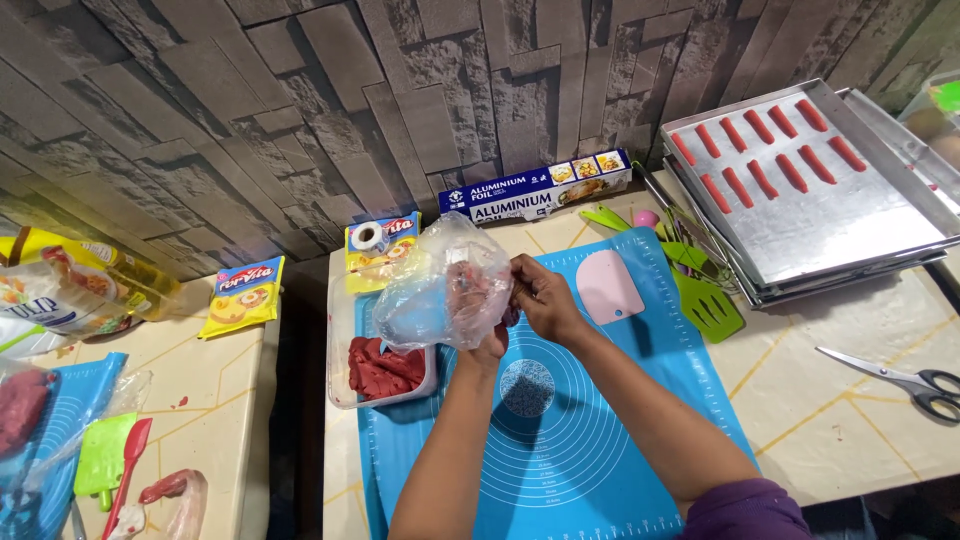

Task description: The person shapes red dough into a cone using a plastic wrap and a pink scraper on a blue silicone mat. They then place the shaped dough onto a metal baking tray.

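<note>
Held above the blue silicone mat point(560, 440), a thin clear plastic bag point(440, 290) with red paste inside is pinched closed by the left hand point(487, 345) and right hand point(545, 298); judged limp, light, slippery, best gripped at its gathered neck.

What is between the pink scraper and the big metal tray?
In the head view, green spatulas lie between the pink scraper and the metal tray, on the table beside the blue mat.
</note>
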